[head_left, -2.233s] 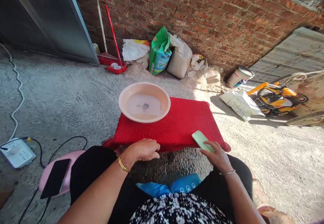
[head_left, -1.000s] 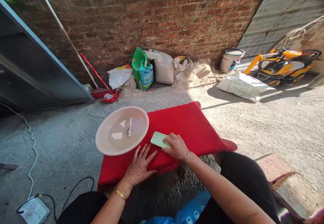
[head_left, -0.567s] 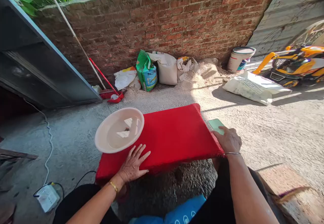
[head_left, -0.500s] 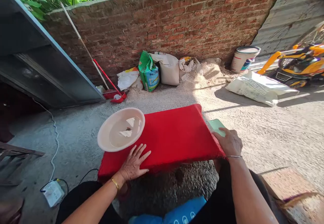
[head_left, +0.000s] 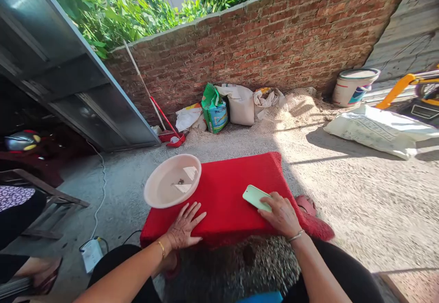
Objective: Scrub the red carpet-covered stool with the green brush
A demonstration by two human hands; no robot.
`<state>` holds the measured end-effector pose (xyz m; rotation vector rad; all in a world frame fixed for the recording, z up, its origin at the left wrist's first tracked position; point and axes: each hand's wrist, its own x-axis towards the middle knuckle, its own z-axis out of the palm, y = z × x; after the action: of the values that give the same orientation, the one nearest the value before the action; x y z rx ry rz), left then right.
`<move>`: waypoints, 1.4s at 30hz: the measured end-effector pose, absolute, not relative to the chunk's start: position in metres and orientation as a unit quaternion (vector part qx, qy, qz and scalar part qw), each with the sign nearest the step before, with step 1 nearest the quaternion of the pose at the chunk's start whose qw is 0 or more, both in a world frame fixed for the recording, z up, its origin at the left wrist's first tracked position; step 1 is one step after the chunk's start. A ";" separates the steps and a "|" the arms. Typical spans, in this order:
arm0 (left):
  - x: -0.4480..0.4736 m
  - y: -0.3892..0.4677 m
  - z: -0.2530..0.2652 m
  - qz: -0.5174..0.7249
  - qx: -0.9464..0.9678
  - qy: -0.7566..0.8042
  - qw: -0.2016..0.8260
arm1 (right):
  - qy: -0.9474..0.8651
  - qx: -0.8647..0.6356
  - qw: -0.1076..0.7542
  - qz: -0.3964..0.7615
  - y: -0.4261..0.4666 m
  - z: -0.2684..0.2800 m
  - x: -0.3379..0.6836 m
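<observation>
My left hand (head_left: 183, 227) lies flat on the near left part of a red fuzzy cloth (head_left: 229, 179), fingers spread, just below a pale pink basin (head_left: 154, 194). The basin holds clear water with bright reflections and a small dark thing that I cannot identify. On the right side of the cloth, my right hand (head_left: 283, 214) is closed around the near end of a pale green, flat, rounded rectangular object (head_left: 254, 196). A small dark dot shows at the object's far corner; its underside is hidden. The cloth drapes over a low bench or table whose frame is covered.
Sacks (head_left: 242, 106), a green bag (head_left: 215, 111) and a bucket (head_left: 355, 88) stand along the brick wall (head_left: 260, 42). A red dustpan (head_left: 176, 140) lies left. A white power strip (head_left: 92, 253) and cord are on the floor. Another person's foot (head_left: 46, 275) shows at far left.
My right hand has brought the green object from beyond the cloth's right edge onto the cloth. My left hand stays flat. The cloth's near right corner now spreads outward, and the view has shifted.
</observation>
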<state>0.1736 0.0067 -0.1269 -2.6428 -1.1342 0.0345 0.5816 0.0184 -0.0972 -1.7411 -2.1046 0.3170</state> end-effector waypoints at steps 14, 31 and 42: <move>0.175 0.005 -0.126 0.010 -0.910 -0.394 0.128 | -0.627 -0.727 0.267 0.088 0.052 -0.102 0.576; 0.183 0.004 -0.123 0.035 -0.903 -0.425 0.051 | -0.438 -0.847 0.288 0.093 0.065 -0.098 0.629; 0.185 0.003 -0.120 0.054 -0.899 -0.434 0.030 | -0.795 -0.544 0.230 0.139 0.032 -0.087 0.430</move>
<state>0.1846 0.0028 -0.1204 -2.7714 -1.3392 0.1669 0.4302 0.0318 -0.0866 -1.4953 -2.1867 0.3822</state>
